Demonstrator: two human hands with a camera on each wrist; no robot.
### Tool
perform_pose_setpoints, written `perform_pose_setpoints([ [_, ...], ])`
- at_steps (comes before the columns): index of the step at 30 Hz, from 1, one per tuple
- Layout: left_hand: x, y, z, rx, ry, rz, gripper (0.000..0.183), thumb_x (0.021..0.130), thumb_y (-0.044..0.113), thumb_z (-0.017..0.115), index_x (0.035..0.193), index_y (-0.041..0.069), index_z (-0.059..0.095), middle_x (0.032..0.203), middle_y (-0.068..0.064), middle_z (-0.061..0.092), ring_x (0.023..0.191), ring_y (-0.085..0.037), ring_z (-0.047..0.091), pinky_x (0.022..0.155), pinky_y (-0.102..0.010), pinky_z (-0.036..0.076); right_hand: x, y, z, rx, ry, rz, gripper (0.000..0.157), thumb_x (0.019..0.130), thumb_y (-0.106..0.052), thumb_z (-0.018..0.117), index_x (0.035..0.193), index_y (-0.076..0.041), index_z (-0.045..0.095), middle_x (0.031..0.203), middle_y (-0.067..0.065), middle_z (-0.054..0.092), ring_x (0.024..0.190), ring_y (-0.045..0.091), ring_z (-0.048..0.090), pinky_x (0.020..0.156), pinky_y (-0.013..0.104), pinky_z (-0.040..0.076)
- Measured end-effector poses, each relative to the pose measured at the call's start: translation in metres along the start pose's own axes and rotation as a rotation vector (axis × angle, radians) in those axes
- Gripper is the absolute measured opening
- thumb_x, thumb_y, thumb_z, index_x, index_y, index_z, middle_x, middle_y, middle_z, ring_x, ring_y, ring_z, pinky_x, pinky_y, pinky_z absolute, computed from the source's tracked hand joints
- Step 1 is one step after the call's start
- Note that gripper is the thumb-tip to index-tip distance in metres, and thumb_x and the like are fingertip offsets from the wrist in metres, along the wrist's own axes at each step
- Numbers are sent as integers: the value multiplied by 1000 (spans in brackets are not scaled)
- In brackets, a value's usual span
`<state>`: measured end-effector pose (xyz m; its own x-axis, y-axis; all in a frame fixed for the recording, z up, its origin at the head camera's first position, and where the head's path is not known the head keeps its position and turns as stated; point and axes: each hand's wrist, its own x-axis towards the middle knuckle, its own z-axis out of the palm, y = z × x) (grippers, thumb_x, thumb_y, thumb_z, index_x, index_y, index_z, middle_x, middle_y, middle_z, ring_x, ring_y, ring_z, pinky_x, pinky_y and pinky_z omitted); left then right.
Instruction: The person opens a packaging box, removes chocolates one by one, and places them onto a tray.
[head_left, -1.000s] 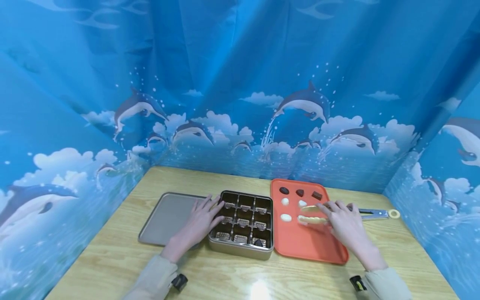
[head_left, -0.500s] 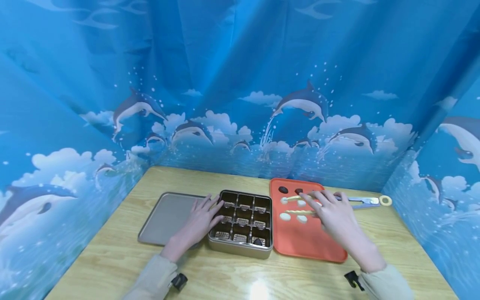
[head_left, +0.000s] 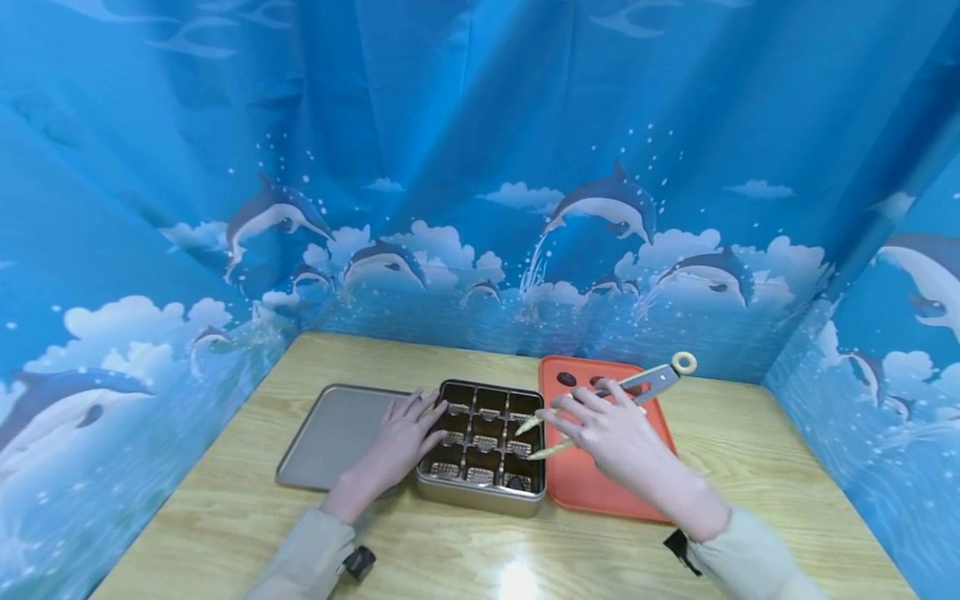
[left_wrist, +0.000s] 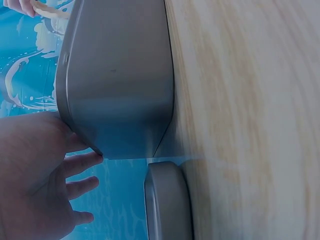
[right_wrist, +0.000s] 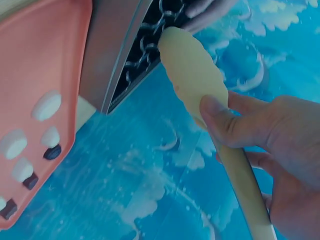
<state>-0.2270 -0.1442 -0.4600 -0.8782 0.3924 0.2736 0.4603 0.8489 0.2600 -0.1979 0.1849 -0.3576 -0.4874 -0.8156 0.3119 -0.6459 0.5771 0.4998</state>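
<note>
My right hand [head_left: 611, 433] grips a pair of tongs [head_left: 660, 381] with cream tips and metal arms. The tongs' tips stand apart over the right column of the metal box [head_left: 480, 497], which is split into several compartments. No piece shows between them. A dark chocolate-like piece [head_left: 516, 482] lies in the front right compartment. My left hand [head_left: 402, 442] rests with spread, straight fingers on the box's left rim. In the right wrist view, thumb and fingers close round one cream arm of the tongs [right_wrist: 192, 70]. The compartment floors are partly hidden there.
A red tray [head_left: 600, 492] sits right of the box, bearing several white pieces [right_wrist: 47, 105] and dark pieces [head_left: 566, 379], partly covered by my right hand. A flat grey metal tray or lid [head_left: 337, 442] lies left of the box. A dolphin-print curtain [head_left: 480, 208] stands behind the table.
My right hand and the tongs have swung left from over the red tray to above the box, and the tongs' ring end has turned upward. The left hand has stayed put.
</note>
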Motion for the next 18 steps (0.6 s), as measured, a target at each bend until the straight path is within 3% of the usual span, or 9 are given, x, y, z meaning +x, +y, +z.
perform_pose_setpoints([
  [8,0,1,0,7,-3,2,55,104,36,57,149,6,49,158,-18,39,149,-42,28,119,-69,17,15,-17,3,-118,-74,-148,60,74,-16,88,129,-31,70,119,-10,69,105,17,58,96,42,46],
  [13,-1,0,1,9,-1,0,55,104,36,57,149,6,49,157,-19,40,149,-42,28,119,-70,17,24,-25,2,-144,-105,-204,49,79,-20,86,124,-33,72,116,-13,69,104,13,58,95,38,45],
  [18,-1,-1,1,7,-1,-1,54,104,36,56,149,6,49,157,-19,41,149,-42,28,119,-69,15,34,-34,2,-176,-66,-265,42,78,-19,87,115,-35,75,109,-16,70,105,11,59,99,35,46],
])
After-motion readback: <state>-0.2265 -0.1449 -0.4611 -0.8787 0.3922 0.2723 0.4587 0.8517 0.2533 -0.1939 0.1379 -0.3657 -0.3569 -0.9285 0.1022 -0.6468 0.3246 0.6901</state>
